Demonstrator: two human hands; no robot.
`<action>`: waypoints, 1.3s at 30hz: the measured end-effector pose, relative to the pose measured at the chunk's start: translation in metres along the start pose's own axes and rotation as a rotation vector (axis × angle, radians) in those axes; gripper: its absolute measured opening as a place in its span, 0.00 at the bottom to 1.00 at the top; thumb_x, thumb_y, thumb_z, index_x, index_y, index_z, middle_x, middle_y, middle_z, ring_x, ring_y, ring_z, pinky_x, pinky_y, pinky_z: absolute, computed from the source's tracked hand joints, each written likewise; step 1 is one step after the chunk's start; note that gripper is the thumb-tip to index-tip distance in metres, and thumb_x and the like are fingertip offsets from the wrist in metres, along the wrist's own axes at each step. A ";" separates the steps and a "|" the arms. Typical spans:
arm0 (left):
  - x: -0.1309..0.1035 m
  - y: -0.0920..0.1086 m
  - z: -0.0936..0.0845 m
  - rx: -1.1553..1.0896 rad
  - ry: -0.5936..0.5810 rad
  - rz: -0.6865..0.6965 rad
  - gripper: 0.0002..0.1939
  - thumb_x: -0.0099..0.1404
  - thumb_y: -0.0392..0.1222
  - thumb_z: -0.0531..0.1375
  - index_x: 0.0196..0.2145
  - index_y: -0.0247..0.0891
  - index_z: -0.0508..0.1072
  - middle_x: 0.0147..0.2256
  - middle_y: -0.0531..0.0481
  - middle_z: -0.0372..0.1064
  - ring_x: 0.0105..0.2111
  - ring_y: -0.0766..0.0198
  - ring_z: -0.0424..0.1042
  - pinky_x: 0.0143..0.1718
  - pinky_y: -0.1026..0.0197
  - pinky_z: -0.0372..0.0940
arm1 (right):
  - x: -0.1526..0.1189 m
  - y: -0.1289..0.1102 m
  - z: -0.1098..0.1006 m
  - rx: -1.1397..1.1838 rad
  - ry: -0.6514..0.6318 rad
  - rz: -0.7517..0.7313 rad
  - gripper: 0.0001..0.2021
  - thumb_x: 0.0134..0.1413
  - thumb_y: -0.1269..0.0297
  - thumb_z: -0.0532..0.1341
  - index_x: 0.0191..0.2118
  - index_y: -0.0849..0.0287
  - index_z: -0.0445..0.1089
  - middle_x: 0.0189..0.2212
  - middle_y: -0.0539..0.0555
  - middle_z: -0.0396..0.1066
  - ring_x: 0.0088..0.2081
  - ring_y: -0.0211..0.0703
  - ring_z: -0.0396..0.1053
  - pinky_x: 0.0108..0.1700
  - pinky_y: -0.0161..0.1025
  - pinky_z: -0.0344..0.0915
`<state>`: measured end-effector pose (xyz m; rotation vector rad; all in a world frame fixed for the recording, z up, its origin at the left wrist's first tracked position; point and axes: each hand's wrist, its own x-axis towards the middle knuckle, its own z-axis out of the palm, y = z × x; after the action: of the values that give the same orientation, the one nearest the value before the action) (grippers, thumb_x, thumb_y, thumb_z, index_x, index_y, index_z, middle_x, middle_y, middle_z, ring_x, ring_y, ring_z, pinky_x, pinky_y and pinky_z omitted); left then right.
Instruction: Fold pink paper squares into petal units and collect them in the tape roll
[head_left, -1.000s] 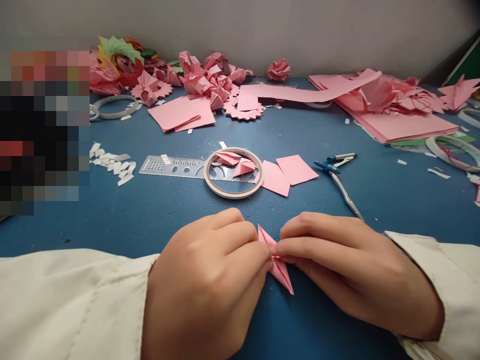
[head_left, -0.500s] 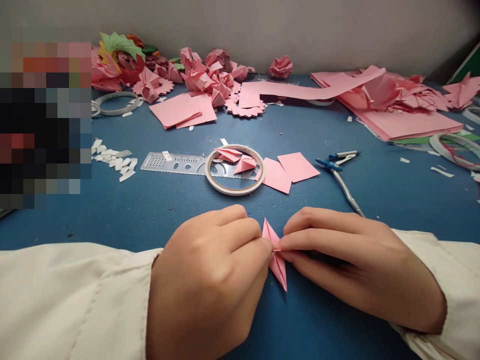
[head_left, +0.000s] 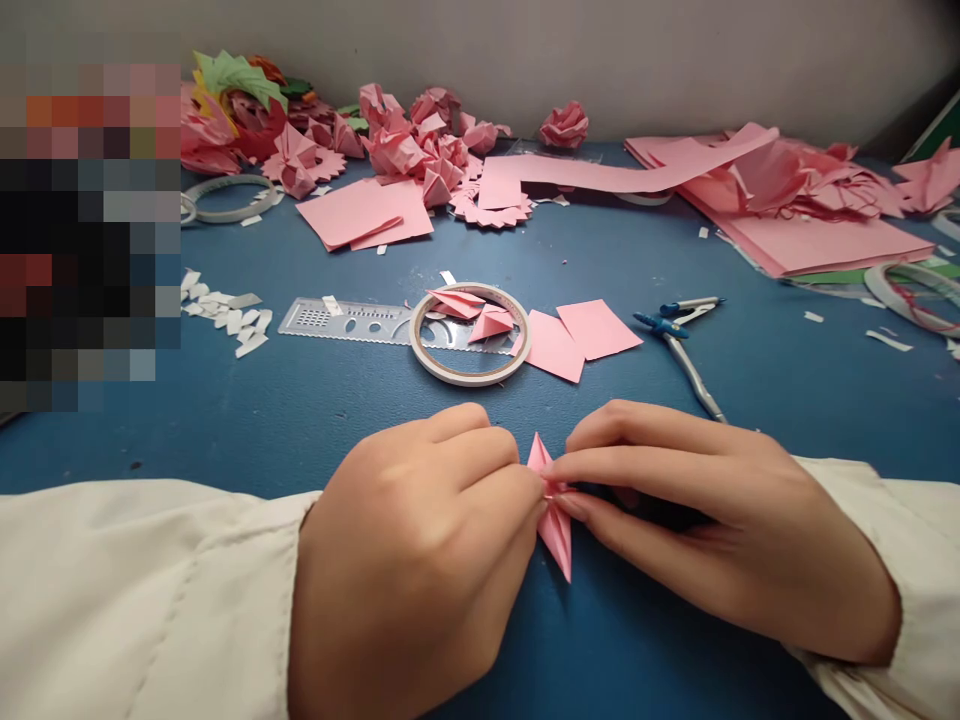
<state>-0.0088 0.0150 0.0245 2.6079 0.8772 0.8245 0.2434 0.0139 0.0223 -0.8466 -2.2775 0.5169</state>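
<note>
A small folded pink paper piece (head_left: 556, 540), pointed at both ends, is held between my two hands just above the blue table. My left hand (head_left: 420, 540) is closed, pinching its left side at the middle; the fingertips are partly hidden. From the right, the thumb and forefinger of my right hand (head_left: 720, 520) grip the middle, where the folds part slightly. Beyond my hands lies a roll of double-sided tape (head_left: 418, 352), with two folded pink pieces (head_left: 492, 323) inside its ring. Under the roll is a clear plastic ruler (head_left: 300, 317).
Two pink paper squares (head_left: 600, 330) lie right of the roll, then a compass (head_left: 694, 375). White paper scraps (head_left: 225, 310) lie at the left. Crumpled pink paper flowers (head_left: 397, 150) and stacked pink sheets (head_left: 840, 245) line the wall. A blurred patch covers the far left.
My right forefinger and thumb have shifted slightly left onto the paper's middle and spread a little. The folds there look more opened. My left hand keeps its pinch.
</note>
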 end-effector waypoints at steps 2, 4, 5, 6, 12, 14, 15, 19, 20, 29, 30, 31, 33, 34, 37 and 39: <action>-0.001 -0.001 0.001 0.008 -0.007 -0.002 0.18 0.80 0.26 0.60 0.33 0.33 0.83 0.30 0.50 0.74 0.30 0.58 0.67 0.31 0.50 0.65 | 0.000 0.000 -0.002 0.017 -0.022 -0.004 0.10 0.80 0.76 0.64 0.48 0.55 0.80 0.41 0.51 0.83 0.41 0.31 0.83 0.48 0.21 0.78; -0.001 -0.001 0.002 0.011 -0.005 0.001 0.17 0.80 0.27 0.59 0.34 0.33 0.84 0.30 0.50 0.75 0.30 0.58 0.68 0.31 0.50 0.65 | 0.001 0.002 -0.005 0.051 -0.044 -0.001 0.11 0.80 0.77 0.65 0.47 0.54 0.81 0.41 0.51 0.83 0.41 0.32 0.83 0.48 0.22 0.79; 0.000 -0.001 0.001 0.010 -0.013 0.000 0.17 0.80 0.27 0.59 0.35 0.33 0.84 0.31 0.50 0.76 0.31 0.58 0.69 0.32 0.50 0.66 | 0.001 0.003 -0.005 0.066 -0.049 -0.001 0.10 0.80 0.77 0.65 0.47 0.54 0.81 0.41 0.51 0.83 0.40 0.32 0.83 0.47 0.22 0.79; 0.000 0.000 0.001 0.008 -0.015 -0.001 0.17 0.81 0.27 0.59 0.35 0.32 0.84 0.31 0.50 0.76 0.31 0.58 0.69 0.32 0.50 0.66 | 0.002 0.004 -0.006 0.077 -0.050 0.001 0.10 0.80 0.76 0.65 0.47 0.55 0.81 0.40 0.51 0.83 0.39 0.32 0.83 0.46 0.22 0.79; 0.003 0.001 -0.002 0.009 -0.013 -0.007 0.17 0.80 0.26 0.59 0.36 0.32 0.85 0.32 0.49 0.77 0.31 0.57 0.70 0.32 0.50 0.67 | 0.003 0.006 -0.006 0.096 -0.048 0.005 0.09 0.81 0.74 0.66 0.46 0.58 0.82 0.38 0.52 0.84 0.36 0.33 0.83 0.42 0.24 0.79; 0.002 0.000 -0.002 0.002 -0.016 0.001 0.16 0.80 0.26 0.59 0.36 0.32 0.85 0.32 0.49 0.77 0.31 0.58 0.71 0.32 0.50 0.67 | 0.004 0.004 -0.007 0.103 -0.039 0.007 0.08 0.80 0.75 0.67 0.45 0.59 0.83 0.37 0.51 0.84 0.35 0.32 0.83 0.42 0.22 0.79; 0.002 0.000 -0.001 0.002 -0.020 0.000 0.16 0.80 0.26 0.59 0.36 0.32 0.85 0.32 0.49 0.77 0.31 0.58 0.70 0.32 0.50 0.67 | 0.004 0.004 -0.007 0.107 -0.038 0.007 0.08 0.79 0.75 0.68 0.44 0.59 0.84 0.36 0.50 0.84 0.35 0.31 0.83 0.42 0.22 0.78; 0.002 0.001 -0.001 0.000 -0.013 0.009 0.17 0.80 0.27 0.59 0.35 0.32 0.84 0.31 0.49 0.77 0.31 0.58 0.69 0.31 0.50 0.66 | 0.008 0.004 -0.008 0.114 -0.038 0.013 0.07 0.78 0.73 0.71 0.43 0.59 0.86 0.35 0.49 0.84 0.33 0.30 0.82 0.41 0.21 0.77; 0.002 0.001 -0.001 0.002 -0.016 0.004 0.17 0.80 0.27 0.59 0.36 0.32 0.85 0.32 0.49 0.77 0.31 0.58 0.69 0.31 0.50 0.66 | 0.008 0.005 -0.008 0.114 -0.040 0.014 0.07 0.78 0.73 0.71 0.43 0.58 0.86 0.35 0.49 0.85 0.33 0.30 0.82 0.40 0.21 0.78; 0.005 -0.001 -0.001 0.017 -0.029 0.001 0.18 0.81 0.27 0.59 0.33 0.33 0.83 0.31 0.50 0.74 0.30 0.59 0.67 0.31 0.52 0.64 | -0.016 0.010 -0.009 -0.027 -0.063 0.110 0.13 0.68 0.46 0.80 0.47 0.48 0.90 0.40 0.57 0.86 0.38 0.48 0.85 0.39 0.37 0.83; 0.005 -0.001 -0.002 0.019 -0.026 0.004 0.18 0.81 0.27 0.59 0.33 0.33 0.82 0.30 0.51 0.74 0.30 0.59 0.67 0.32 0.52 0.65 | -0.019 0.010 -0.009 -0.029 -0.064 0.106 0.15 0.68 0.44 0.79 0.48 0.48 0.90 0.40 0.58 0.86 0.39 0.48 0.85 0.39 0.38 0.83; 0.005 0.000 -0.002 0.020 -0.021 0.007 0.18 0.81 0.27 0.59 0.33 0.33 0.82 0.30 0.51 0.74 0.30 0.60 0.67 0.32 0.52 0.65 | -0.021 0.011 -0.009 -0.028 -0.064 0.102 0.15 0.68 0.43 0.79 0.48 0.48 0.90 0.41 0.58 0.86 0.39 0.49 0.85 0.40 0.38 0.84; 0.004 0.001 -0.003 0.026 -0.027 0.005 0.19 0.82 0.28 0.58 0.33 0.33 0.82 0.30 0.51 0.74 0.30 0.60 0.68 0.32 0.52 0.65 | -0.023 0.012 -0.009 -0.022 -0.065 0.094 0.15 0.68 0.43 0.79 0.49 0.47 0.90 0.42 0.58 0.86 0.39 0.49 0.85 0.40 0.39 0.84; 0.004 0.001 -0.003 0.030 -0.024 0.004 0.19 0.82 0.28 0.58 0.33 0.34 0.82 0.30 0.51 0.74 0.30 0.59 0.68 0.32 0.52 0.65 | -0.023 0.012 -0.009 -0.017 -0.066 0.092 0.15 0.69 0.44 0.78 0.50 0.47 0.90 0.42 0.58 0.87 0.40 0.49 0.85 0.40 0.39 0.84; 0.005 0.001 -0.002 0.029 -0.026 -0.007 0.19 0.82 0.29 0.58 0.34 0.34 0.83 0.31 0.50 0.75 0.30 0.59 0.69 0.31 0.52 0.65 | -0.020 0.013 -0.006 0.019 -0.056 0.087 0.10 0.73 0.51 0.77 0.52 0.47 0.89 0.42 0.57 0.87 0.39 0.48 0.86 0.41 0.38 0.84; 0.005 0.001 -0.001 0.015 -0.020 -0.013 0.19 0.81 0.29 0.58 0.33 0.34 0.82 0.30 0.51 0.75 0.30 0.59 0.69 0.32 0.52 0.65 | -0.017 0.013 -0.004 0.059 -0.022 0.063 0.06 0.78 0.61 0.72 0.53 0.48 0.88 0.42 0.55 0.87 0.39 0.43 0.85 0.42 0.34 0.83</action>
<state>-0.0051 0.0175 0.0279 2.6162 0.8968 0.7906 0.2617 0.0118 0.0101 -0.8901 -2.2499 0.6220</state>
